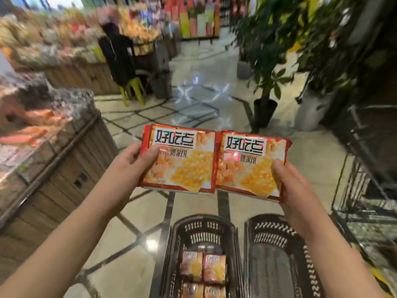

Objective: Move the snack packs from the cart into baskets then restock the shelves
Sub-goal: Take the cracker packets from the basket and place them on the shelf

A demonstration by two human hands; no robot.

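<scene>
While the left snack pack (178, 160) and the right snack pack (251, 164) hang side by side above the tiled floor with their edges touching, the left hand (131, 162) pinches the first, thumb on its printed face, and the right hand (290, 181) pinches the second likewise. Below them, the left basket (204, 229) holds more packs (203, 267), with the right basket (277, 231) just beside it. A wire cart (365, 168) stands rightward and a wooden display stand (64, 168) leftward.
</scene>
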